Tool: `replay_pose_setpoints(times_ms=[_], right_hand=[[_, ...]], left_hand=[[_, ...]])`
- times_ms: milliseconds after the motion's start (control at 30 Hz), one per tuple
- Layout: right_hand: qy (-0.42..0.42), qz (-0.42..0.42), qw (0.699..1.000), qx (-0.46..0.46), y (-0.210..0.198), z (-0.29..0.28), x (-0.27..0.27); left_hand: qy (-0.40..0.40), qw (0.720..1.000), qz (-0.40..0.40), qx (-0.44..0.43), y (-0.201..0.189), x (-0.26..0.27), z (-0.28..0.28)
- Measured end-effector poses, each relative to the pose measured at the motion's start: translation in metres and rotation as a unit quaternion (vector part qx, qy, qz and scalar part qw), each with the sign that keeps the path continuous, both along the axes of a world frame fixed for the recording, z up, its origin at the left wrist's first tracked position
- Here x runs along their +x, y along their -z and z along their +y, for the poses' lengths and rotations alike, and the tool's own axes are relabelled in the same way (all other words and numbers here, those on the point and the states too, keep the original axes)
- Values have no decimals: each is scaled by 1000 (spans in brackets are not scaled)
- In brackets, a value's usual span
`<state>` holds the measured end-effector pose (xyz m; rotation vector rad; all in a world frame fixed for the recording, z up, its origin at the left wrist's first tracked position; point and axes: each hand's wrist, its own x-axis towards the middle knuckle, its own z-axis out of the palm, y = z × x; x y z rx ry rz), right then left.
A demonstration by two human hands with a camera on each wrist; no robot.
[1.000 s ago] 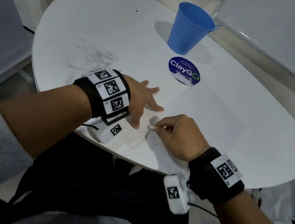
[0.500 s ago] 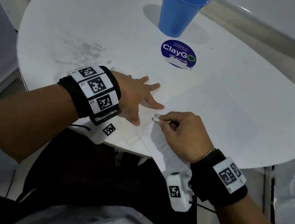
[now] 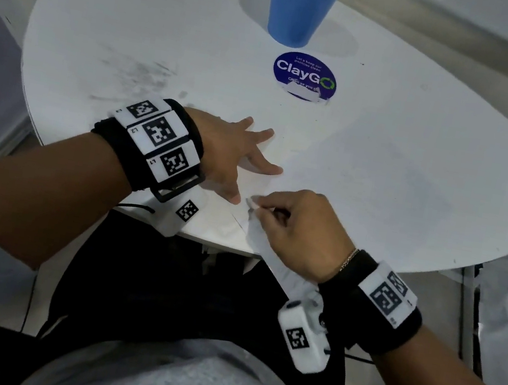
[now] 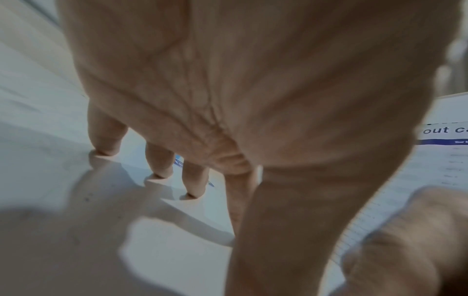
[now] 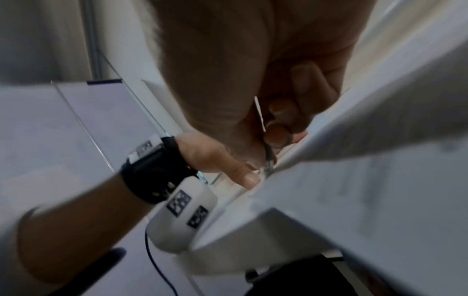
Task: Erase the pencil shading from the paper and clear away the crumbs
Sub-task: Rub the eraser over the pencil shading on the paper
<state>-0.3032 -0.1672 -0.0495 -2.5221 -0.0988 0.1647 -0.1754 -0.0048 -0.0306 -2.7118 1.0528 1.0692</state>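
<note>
A person's left hand (image 3: pixel 235 155) lies flat, fingers spread, pinning the paper (image 3: pixel 365 184) to the white bench (image 3: pixel 140 22), while the right hand (image 3: pixel 293 229) pinches a small white eraser (image 3: pixel 252 204) just beside the left thumb, tip on the sheet near its bench-edge corner. Short, light strokes away from the pinning hand would likely keep the sheet from creasing; shading and crumbs are too faint to make out. A blue cup (image 3: pixel 299 5) and a ClayGo sticker (image 3: pixel 304 74) sit well beyond both hands. Compared with half a second earlier, the eraser sits slightly nearer the left thumb; the left hand has not shifted.
</note>
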Motion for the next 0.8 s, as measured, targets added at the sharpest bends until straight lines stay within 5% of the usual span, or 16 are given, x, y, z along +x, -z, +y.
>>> replay_pose_setpoints(times_ms=[167,333,467,633,800], right_hand=[[68,-19,997,0,-2,-15,19],[-26,16,999,-10,-3,4,-1],[55,-13,998,-18,-1,-13,16],[-42,0,999,-8,-2,7,-7],[61,-30,997,-31,-4,-19,16]], left_hand=[[-6,1000,6,3,0,2,-2],[-1,1000,6,8,0,1,-2],[-7,1000,7,7,-1,2,-3],[-7,1000,-1,7,1,1,-3],[-10,1000,6,1,-1,1,-3]])
